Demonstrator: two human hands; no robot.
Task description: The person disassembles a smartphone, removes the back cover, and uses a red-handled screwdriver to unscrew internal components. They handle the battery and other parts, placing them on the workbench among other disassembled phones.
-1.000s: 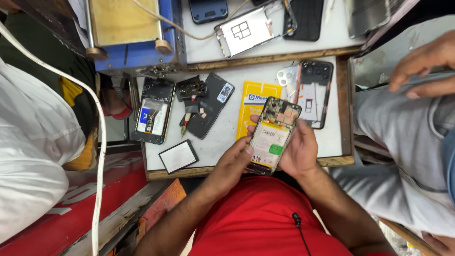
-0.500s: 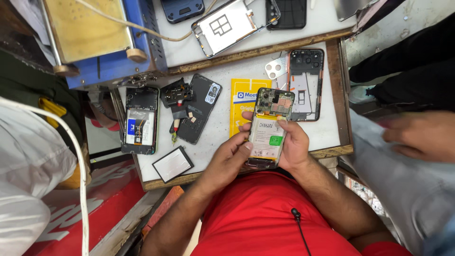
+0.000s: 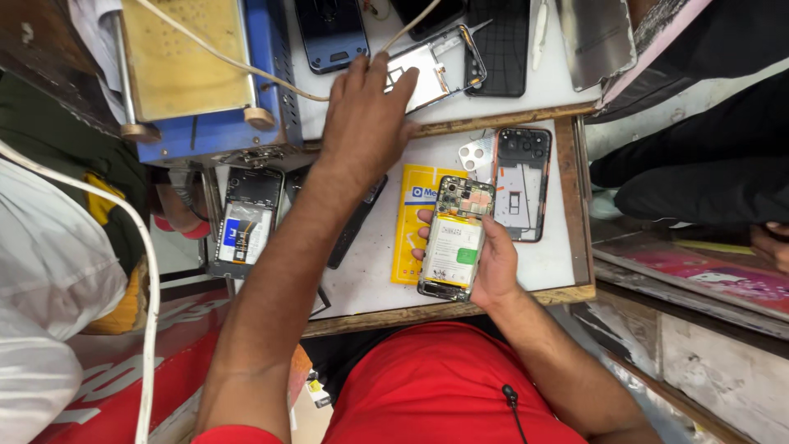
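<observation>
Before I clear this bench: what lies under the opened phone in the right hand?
Under the opened phone held by the right hand lies a yellow packet on the white tray. The phone covers the packet's right part, so anything beneath there is hidden.

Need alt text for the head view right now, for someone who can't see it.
The right hand holds an opened phone with its white battery exposed over a white worktable, while the left hand reaches to a silver phone frame on the upper shelf. Other dismantled phones lie around.
</observation>
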